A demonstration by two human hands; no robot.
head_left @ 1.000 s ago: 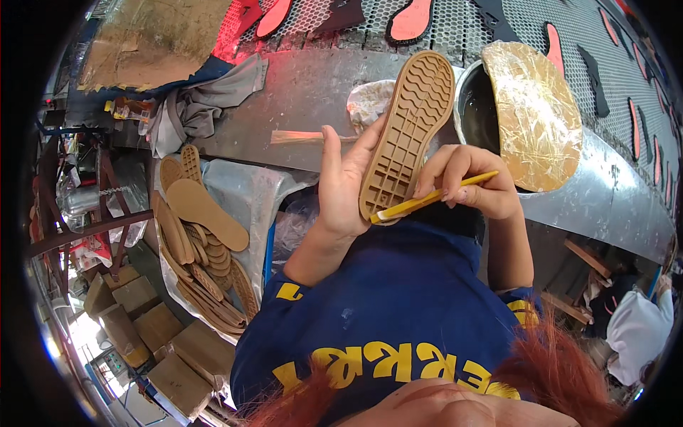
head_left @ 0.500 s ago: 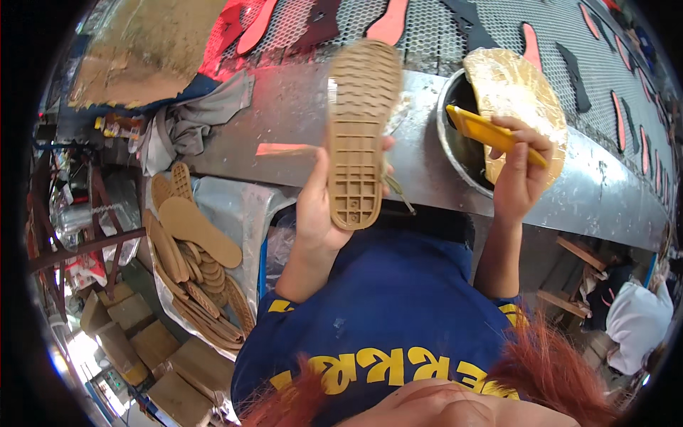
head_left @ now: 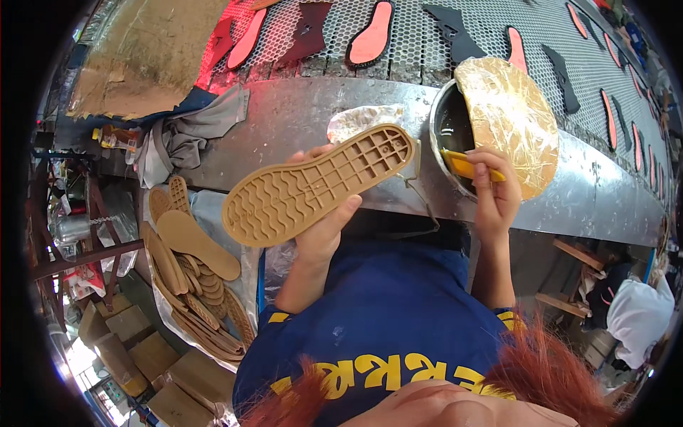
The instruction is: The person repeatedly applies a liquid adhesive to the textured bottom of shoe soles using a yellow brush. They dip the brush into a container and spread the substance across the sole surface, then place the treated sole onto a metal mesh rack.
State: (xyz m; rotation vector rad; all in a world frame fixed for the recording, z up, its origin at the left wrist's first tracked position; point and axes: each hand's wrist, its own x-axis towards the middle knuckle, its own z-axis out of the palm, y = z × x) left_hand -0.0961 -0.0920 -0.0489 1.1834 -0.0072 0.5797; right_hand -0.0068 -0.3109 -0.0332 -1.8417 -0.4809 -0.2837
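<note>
My left hand (head_left: pixel 324 224) holds a tan rubber shoe sole (head_left: pixel 313 186), tread side up, lying almost level with its heel to the right. My right hand (head_left: pixel 494 188) grips a yellow-handled brush (head_left: pixel 466 165) whose tip is inside a round metal glue pot (head_left: pixel 448 128) set in the steel counter. A glue-crusted golden lid (head_left: pixel 509 121) leans over the pot's right half.
A steel counter (head_left: pixel 284 121) runs across, with a mesh conveyor (head_left: pixel 427 43) behind carrying red and black insoles. A grey rag (head_left: pixel 188 135) lies at left. A bin of several tan soles (head_left: pixel 188 270) stands at my lower left. Cardboard boxes (head_left: pixel 142 341) sit below.
The sole has swung from upright to nearly horizontal in my left hand. My right hand took the brush away from the sole and lowered it into the pot.
</note>
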